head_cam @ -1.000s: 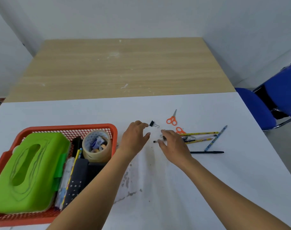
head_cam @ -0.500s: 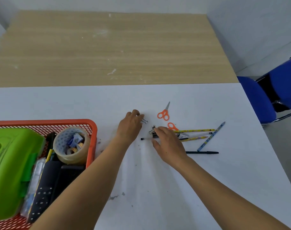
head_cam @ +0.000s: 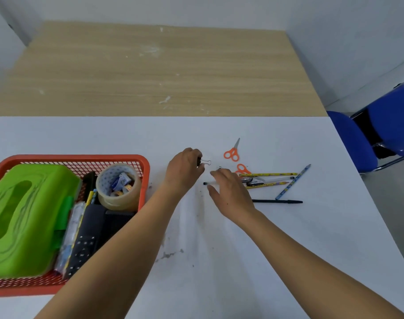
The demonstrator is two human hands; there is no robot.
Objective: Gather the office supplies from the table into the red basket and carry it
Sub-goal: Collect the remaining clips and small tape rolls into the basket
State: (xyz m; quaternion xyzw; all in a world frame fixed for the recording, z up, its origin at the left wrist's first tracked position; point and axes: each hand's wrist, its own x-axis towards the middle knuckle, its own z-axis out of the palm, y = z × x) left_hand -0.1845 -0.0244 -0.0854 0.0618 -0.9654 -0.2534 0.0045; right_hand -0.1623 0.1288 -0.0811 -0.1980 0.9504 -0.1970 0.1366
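Left fingers (head_cam: 197, 165) pinch a binder clip (head_cam: 204, 161) — light, stiff, best held by its body. Right hand (head_cam: 228, 192), fingers loosely spread, covers a pen (head_cam: 207, 183); pencils (head_cam: 269, 174) beyond. Basket (head_cam: 143, 178) sits leftward.

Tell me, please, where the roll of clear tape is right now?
In the head view, the tape roll stands in the red basket's far right corner, beside the green box.

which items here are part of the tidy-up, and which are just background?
Job: red basket; binder clip in left hand; right hand over the pencils; two orange scissors; black pen.

Background: wooden table; blue chairs.
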